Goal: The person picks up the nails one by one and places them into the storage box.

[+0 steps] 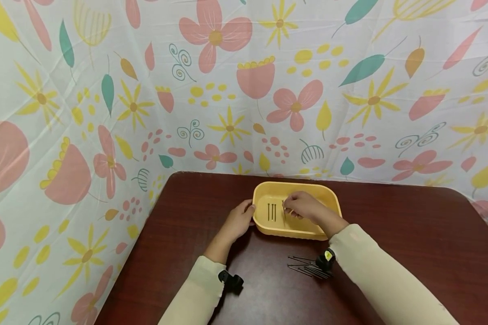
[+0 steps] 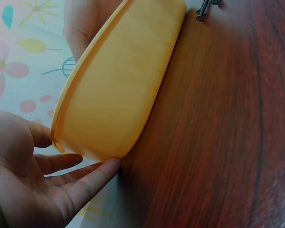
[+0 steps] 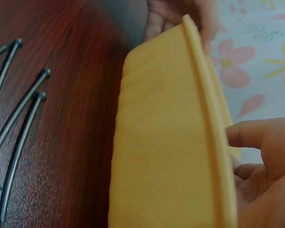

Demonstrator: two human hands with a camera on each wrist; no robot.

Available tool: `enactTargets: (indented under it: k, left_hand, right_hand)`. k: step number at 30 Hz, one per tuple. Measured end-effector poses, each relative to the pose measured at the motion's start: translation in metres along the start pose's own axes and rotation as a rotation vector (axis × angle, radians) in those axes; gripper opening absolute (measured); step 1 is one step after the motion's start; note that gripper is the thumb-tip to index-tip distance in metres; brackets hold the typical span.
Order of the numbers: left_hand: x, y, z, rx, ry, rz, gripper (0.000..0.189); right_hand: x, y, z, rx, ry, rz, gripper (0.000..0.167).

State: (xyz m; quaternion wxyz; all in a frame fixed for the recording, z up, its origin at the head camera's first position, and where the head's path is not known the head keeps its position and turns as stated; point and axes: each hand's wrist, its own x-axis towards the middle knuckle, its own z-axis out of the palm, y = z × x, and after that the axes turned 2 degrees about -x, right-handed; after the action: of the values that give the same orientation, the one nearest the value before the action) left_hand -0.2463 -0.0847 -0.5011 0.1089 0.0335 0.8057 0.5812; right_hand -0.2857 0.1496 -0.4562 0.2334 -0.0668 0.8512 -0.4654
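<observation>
- Head view: my right hand (image 1: 305, 207) pinches one nail (image 1: 284, 218) in the yellow tray (image 1: 294, 233).
- Three nails (image 1: 272, 212) lie left of it, a pile (image 1: 311, 269) nearer me.
- My left hand (image 1: 238, 221) grips the tray's end.

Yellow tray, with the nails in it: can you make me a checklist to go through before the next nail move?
1. Tray steadied: ok, the left hand touches one end of the yellow tray.
2. Nail held: ok, the right hand pinches one nail inside the tray.
3. Nails in the tray neat: ok, three nails lie side by side with gaps between.
4. Held nail's tip touching the tray floor: cannot tell from these views.
5. Table free of loose nails: not ok, a pile of nails lies in front of the tray.
</observation>
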Motion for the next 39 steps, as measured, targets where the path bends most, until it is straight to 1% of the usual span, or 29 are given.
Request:
enactTargets:
  k: [4,10,13,19,28,33,39]
  left_hand:
    - [0.0,-0.001,-0.001,-0.008,-0.009,0.005,0.049]
    - [0.001,-0.003,-0.001,-0.006,-0.007,0.007,0.049]
    - [0.0,-0.002,0.0,-0.007,-0.005,0.012,0.049]
    - [0.001,-0.001,0.001,-0.012,-0.003,0.01,0.049]
    - [0.001,0.001,0.001,-0.011,-0.006,0.002,0.049]
    - [0.0,0.001,0.001,-0.014,-0.006,0.001,0.05]
    - [0.0,0.0,0.0,-0.008,-0.008,-0.004,0.05]
  right_hand:
    - [0.009,0.005,0.004,-0.025,-0.002,0.052,0.024]
    - [0.02,0.008,0.009,-0.173,0.005,0.105,0.03]
    - [0.024,0.009,0.01,-0.221,0.008,0.126,0.032]
    - [0.03,0.01,0.012,-0.244,0.018,0.161,0.036]
    - [0.033,0.003,0.018,-0.285,0.069,0.189,0.034]
    - [0.032,0.001,0.02,-0.296,0.08,0.191,0.034]
    - [0.033,0.003,0.018,-0.318,0.075,0.167,0.036]
